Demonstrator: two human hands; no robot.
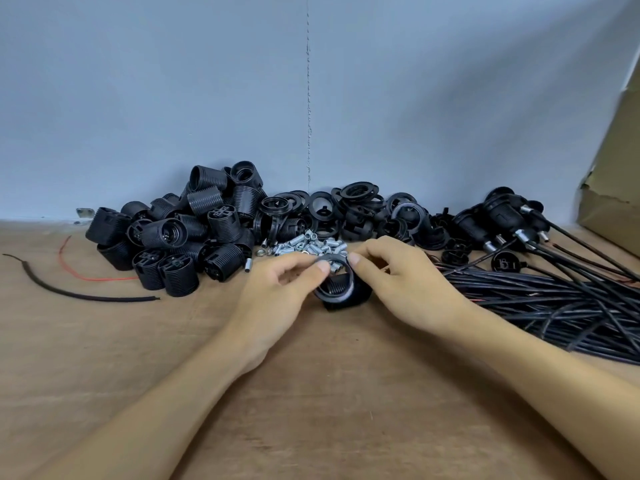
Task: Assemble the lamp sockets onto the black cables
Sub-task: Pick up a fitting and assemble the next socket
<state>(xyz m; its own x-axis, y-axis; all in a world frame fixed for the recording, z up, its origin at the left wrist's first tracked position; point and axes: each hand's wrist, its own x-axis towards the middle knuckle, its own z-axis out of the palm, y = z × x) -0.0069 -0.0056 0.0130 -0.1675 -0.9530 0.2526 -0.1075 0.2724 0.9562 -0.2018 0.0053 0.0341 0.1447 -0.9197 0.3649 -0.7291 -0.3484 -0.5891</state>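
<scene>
The left hand (277, 289) and right hand (398, 282) each pinched the rim of one black lamp socket (343, 297), just in front of the silver fittings pile (311, 245). Black cables (554, 303) lay right of that pile.

Both of your hands are bare: your left hand (277, 289) and your right hand (405, 282) are uncovered from the fingertips back to the wrist. Right at the grip, the nails on a left fingertip (323, 266) and a right fingertip (354, 259) are short and plain. Back from the grip, each wrist runs into a bare forearm. The left forearm (156, 403) and the right forearm (536, 375) are both smooth and slim, uncovered all the way to the lower edge of the view. Close beside the grip, the outline of your left fingers looks slightly blurred.
</scene>
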